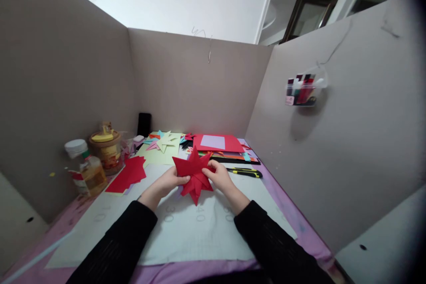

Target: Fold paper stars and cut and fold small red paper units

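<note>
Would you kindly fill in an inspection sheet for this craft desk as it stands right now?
Surface: white gridded mat lying on a purple table cover.
Job's things: red folded paper star, held up above the mat.
Clutter: red paper sheets, pale green sheet with small paper stars, red folder, yellow-black utility knife, bottle with white cap, lidded jar.
Grippers: left hand and right hand each grip a side of the star.
Cables: thin wire hanging over the back partition.
Surroundings: grey partitions on three sides; clear holder of pens on the right one.
</note>
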Motion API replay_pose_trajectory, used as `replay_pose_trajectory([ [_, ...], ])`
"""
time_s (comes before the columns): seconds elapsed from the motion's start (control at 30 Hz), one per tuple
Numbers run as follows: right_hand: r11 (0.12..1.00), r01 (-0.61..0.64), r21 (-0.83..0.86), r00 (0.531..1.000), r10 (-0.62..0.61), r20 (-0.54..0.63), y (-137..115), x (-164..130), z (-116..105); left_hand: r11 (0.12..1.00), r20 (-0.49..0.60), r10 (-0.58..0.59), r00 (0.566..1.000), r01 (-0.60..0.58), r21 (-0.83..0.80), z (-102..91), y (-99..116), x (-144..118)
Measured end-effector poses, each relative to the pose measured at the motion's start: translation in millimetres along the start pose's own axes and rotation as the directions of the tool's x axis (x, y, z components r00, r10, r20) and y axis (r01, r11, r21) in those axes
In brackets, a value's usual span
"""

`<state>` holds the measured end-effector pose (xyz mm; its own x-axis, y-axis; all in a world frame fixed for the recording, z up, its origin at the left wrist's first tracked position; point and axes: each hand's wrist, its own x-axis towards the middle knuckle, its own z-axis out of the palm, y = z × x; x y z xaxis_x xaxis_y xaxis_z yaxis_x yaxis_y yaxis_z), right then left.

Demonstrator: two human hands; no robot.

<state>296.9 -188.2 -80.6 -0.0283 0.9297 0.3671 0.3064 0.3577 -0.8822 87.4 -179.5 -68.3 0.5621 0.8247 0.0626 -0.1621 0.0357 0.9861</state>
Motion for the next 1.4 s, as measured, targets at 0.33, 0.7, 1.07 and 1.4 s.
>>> replay_pose_trajectory([
  [0.33,1.000,-0.002,0.023,1.000,0.003,-0.028,2,-3,-1,0.957,0.126,-0.098,0.987,0.129,-0.259,-2.9,3,-7],
  [0.7,1.000,0.008,-0.024,0.994,-0.010,-0.112,4,-1,0,0.945,-0.092,-0.114,0.989,0.079,-0.318,13.0,-2,-1],
  [1.07,0.988,0.137,-0.077,0.944,-0.154,-0.293,-7,-4,5,0.991,-0.155,-0.016,0.988,-0.005,-0.134,15.2,-1,-2],
  [1.4,0.951,0.225,-0.212,0.931,-0.274,-0.239,-13,-5,4,0.998,-0.153,0.044,0.987,-0.052,-0.047,17.8,-4,0],
])
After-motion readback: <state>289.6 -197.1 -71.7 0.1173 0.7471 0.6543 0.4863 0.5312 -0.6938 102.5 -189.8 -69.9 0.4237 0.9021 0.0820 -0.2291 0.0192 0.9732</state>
